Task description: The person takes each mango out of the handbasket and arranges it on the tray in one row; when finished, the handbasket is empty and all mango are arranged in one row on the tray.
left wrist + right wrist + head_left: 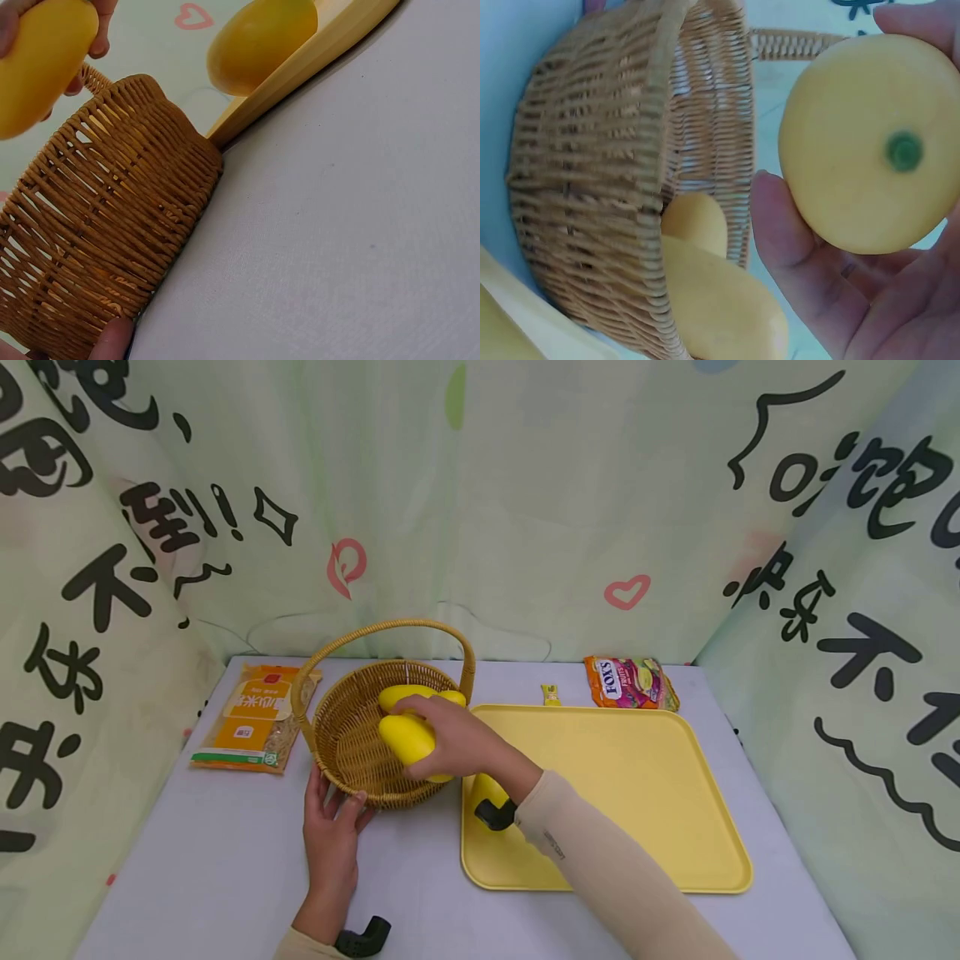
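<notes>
My right hand (pixel 461 735) grips a yellow mango (pixel 870 142) over the right side of the wicker basket (pixel 348 739). The green stem end of this mango faces the right wrist camera. Beyond it, another mango (pixel 397 696) lies in the basket; the right wrist view shows one mango (pixel 727 300) jutting past the rim and a smaller part of another (pixel 697 221) behind it. My left hand (pixel 333 835) holds the near left side of the basket low down. One more mango (pixel 262 45) lies on the yellow tray (pixel 615 793), partly hidden by my right wrist in the head view.
A bag of millet (pixel 251 718) lies left of the basket. Behind the tray are a colourful candy bag (pixel 630 683) and a small yellow packet (pixel 551 695). The basket's tall handle (pixel 390 625) arches over its far side. Printed curtains (pixel 525 527) enclose the white table.
</notes>
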Available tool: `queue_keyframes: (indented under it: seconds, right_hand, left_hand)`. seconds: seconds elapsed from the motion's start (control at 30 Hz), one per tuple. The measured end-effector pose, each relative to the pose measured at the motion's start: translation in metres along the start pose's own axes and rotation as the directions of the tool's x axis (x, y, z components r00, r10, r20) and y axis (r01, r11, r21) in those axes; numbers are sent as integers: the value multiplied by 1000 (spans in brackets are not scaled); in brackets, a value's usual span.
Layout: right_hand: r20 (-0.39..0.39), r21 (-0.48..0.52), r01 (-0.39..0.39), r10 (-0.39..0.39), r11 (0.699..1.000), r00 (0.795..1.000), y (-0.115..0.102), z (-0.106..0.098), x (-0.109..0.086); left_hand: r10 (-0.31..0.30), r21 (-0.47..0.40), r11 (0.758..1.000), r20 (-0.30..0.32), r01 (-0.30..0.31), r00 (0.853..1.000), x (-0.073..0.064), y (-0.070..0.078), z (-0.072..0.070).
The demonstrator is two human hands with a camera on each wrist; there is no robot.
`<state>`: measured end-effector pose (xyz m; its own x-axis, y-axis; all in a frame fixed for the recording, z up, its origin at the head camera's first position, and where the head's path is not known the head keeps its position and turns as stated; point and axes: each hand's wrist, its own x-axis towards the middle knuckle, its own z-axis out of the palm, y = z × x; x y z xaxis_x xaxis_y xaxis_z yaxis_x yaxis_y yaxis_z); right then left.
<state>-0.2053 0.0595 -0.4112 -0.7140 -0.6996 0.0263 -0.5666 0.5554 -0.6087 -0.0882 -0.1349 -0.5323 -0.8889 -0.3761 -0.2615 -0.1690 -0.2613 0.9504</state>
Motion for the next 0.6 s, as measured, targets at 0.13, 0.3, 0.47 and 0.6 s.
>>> queue_keyframes:
  seconds: [0.13, 0.3, 0.47, 0.6]
  right_hand:
    - [-43, 89, -10, 14, 996, 999, -4, -1, -13]
    - [-75, 191, -35, 51, 981, 996, -6, -1, -33]
    - [-107, 262, -51, 81, 964, 991, -3, 3, -54]
    - [-135, 299, -51, 96, 953, 986, 1, 9, -67]
  left_hand:
    - [-2, -6, 1000, -5, 2, 1000, 0, 0, 0]
    - [5, -14, 1000, -7, -5, 1000, -1, 0, 1]
    - [7, -13, 1000, -4, -8, 1000, -1, 1, 1]
    - [4, -9, 1000, -1, -4, 1000, -1, 1, 1]
